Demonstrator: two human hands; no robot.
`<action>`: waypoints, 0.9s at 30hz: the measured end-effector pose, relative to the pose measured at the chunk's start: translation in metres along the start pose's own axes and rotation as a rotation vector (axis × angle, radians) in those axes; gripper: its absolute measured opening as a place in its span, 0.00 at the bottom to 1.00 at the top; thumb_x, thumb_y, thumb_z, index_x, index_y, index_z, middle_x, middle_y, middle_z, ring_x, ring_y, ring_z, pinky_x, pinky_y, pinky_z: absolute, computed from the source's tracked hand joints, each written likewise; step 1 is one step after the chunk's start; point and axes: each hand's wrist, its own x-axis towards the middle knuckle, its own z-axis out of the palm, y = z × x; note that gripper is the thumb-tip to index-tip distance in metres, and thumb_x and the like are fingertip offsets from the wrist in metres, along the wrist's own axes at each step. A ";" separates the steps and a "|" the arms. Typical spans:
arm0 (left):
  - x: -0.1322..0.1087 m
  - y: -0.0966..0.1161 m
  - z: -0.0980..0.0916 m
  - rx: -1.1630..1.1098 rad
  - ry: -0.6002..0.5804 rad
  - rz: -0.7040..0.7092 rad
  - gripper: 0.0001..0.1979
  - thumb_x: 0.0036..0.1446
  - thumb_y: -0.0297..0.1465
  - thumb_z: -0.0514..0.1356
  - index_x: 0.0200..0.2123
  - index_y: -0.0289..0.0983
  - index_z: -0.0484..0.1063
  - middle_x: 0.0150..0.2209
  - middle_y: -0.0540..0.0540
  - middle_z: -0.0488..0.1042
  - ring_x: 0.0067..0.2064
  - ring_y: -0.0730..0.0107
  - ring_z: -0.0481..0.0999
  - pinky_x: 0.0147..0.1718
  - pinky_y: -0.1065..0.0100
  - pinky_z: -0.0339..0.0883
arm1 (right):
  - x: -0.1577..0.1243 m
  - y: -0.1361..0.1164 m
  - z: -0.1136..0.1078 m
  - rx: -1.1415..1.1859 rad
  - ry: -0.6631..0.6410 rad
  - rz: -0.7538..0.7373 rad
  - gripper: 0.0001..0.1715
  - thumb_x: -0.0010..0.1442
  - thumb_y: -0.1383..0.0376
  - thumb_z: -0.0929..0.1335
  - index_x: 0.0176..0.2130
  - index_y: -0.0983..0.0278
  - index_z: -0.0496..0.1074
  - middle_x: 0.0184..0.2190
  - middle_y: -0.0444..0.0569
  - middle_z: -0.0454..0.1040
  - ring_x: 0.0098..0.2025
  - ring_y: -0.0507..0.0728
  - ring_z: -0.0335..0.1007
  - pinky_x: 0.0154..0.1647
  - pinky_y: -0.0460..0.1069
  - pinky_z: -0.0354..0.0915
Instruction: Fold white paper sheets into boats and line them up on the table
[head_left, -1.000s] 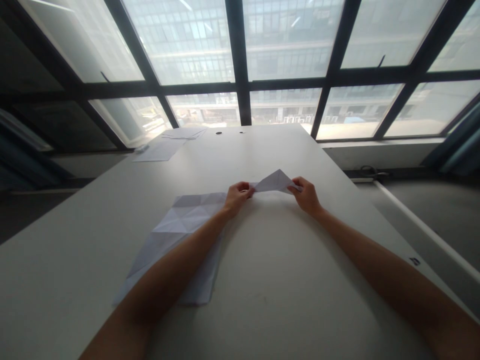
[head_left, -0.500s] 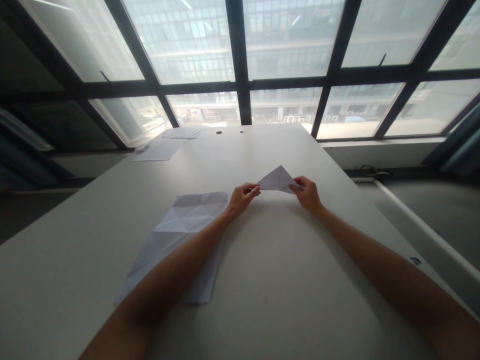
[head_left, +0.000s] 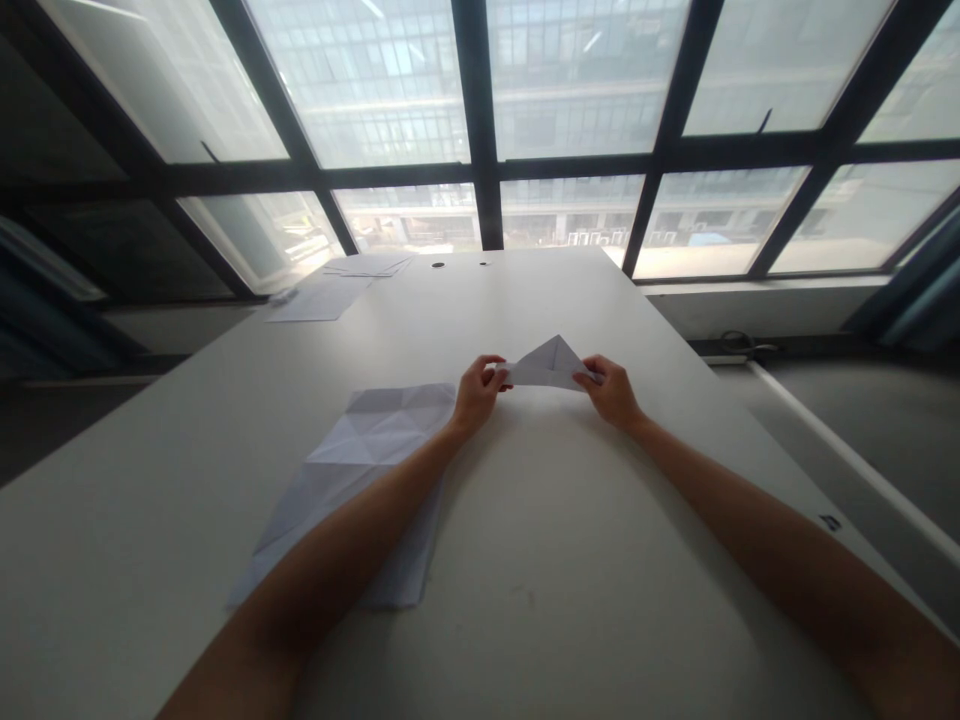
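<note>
A small white folded paper (head_left: 546, 365), triangular with its peak up, is held just above the white table (head_left: 570, 560) between my two hands. My left hand (head_left: 474, 392) pinches its left corner with closed fingers. My right hand (head_left: 613, 390) pinches its right corner the same way. A larger creased white sheet (head_left: 360, 470) lies flat on the table to the left, partly under my left forearm.
More paper sheets (head_left: 330, 290) lie at the table's far left corner, near two small dark round holes (head_left: 438, 265). Large dark-framed windows (head_left: 480, 130) run behind the table. A floor strip and a white rail lie past the table's right edge.
My left hand closed back onto the paper's left corner after a looser hold half a second ago. The folded paper shifted slightly; my right hand barely moved.
</note>
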 end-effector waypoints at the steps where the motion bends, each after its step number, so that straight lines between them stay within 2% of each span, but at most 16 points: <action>1: 0.000 0.000 0.000 -0.033 0.006 -0.022 0.17 0.56 0.40 0.64 0.45 0.36 0.69 0.28 0.49 0.78 0.29 0.70 0.78 0.32 0.68 0.73 | 0.000 0.000 0.000 -0.001 -0.003 -0.001 0.09 0.56 0.59 0.70 0.35 0.63 0.73 0.31 0.47 0.76 0.36 0.58 0.72 0.39 0.52 0.66; 8: -0.002 0.006 0.000 -0.139 0.050 -0.047 0.17 0.57 0.37 0.63 0.45 0.40 0.61 0.27 0.54 0.75 0.26 0.73 0.77 0.30 0.70 0.72 | -0.001 -0.003 0.001 0.041 -0.018 0.013 0.10 0.56 0.59 0.70 0.35 0.64 0.73 0.31 0.46 0.76 0.35 0.58 0.72 0.39 0.52 0.66; 12: -0.001 0.006 -0.001 -0.167 0.056 -0.070 0.16 0.55 0.40 0.65 0.40 0.37 0.68 0.29 0.51 0.76 0.27 0.73 0.78 0.32 0.68 0.73 | -0.001 -0.006 0.001 0.055 -0.003 0.019 0.09 0.55 0.60 0.70 0.34 0.64 0.73 0.31 0.46 0.76 0.35 0.58 0.71 0.38 0.51 0.66; 15: 0.000 0.004 -0.001 -0.162 0.058 -0.094 0.21 0.51 0.42 0.69 0.42 0.34 0.75 0.32 0.48 0.77 0.30 0.71 0.78 0.36 0.65 0.73 | -0.001 -0.006 0.001 0.075 0.017 0.034 0.09 0.55 0.60 0.70 0.34 0.64 0.73 0.30 0.46 0.76 0.34 0.57 0.71 0.37 0.51 0.66; 18: 0.000 0.002 -0.003 -0.077 0.031 -0.087 0.23 0.49 0.44 0.70 0.43 0.33 0.79 0.32 0.45 0.79 0.32 0.69 0.76 0.36 0.65 0.72 | 0.000 -0.004 0.001 0.109 0.027 0.051 0.10 0.55 0.60 0.70 0.35 0.64 0.74 0.31 0.47 0.76 0.34 0.57 0.71 0.37 0.51 0.67; 23: 0.001 -0.001 -0.004 0.263 -0.003 0.097 0.17 0.56 0.44 0.64 0.30 0.36 0.82 0.32 0.45 0.78 0.35 0.67 0.75 0.37 0.67 0.69 | 0.000 0.000 0.002 0.136 0.025 0.062 0.11 0.55 0.59 0.71 0.35 0.64 0.74 0.31 0.47 0.76 0.35 0.58 0.72 0.37 0.52 0.67; 25: 0.002 -0.003 -0.003 0.274 -0.033 0.082 0.17 0.58 0.44 0.62 0.33 0.36 0.82 0.31 0.45 0.79 0.34 0.66 0.76 0.36 0.67 0.69 | 0.000 0.000 0.002 0.147 0.007 0.067 0.11 0.55 0.58 0.71 0.35 0.64 0.74 0.32 0.48 0.76 0.35 0.58 0.72 0.37 0.52 0.68; 27: 0.001 -0.004 -0.001 0.225 -0.066 0.031 0.19 0.58 0.45 0.61 0.41 0.35 0.81 0.31 0.45 0.80 0.32 0.66 0.77 0.34 0.67 0.70 | -0.001 -0.001 0.002 0.159 -0.024 0.072 0.12 0.54 0.58 0.71 0.35 0.64 0.74 0.32 0.48 0.76 0.36 0.58 0.72 0.38 0.52 0.69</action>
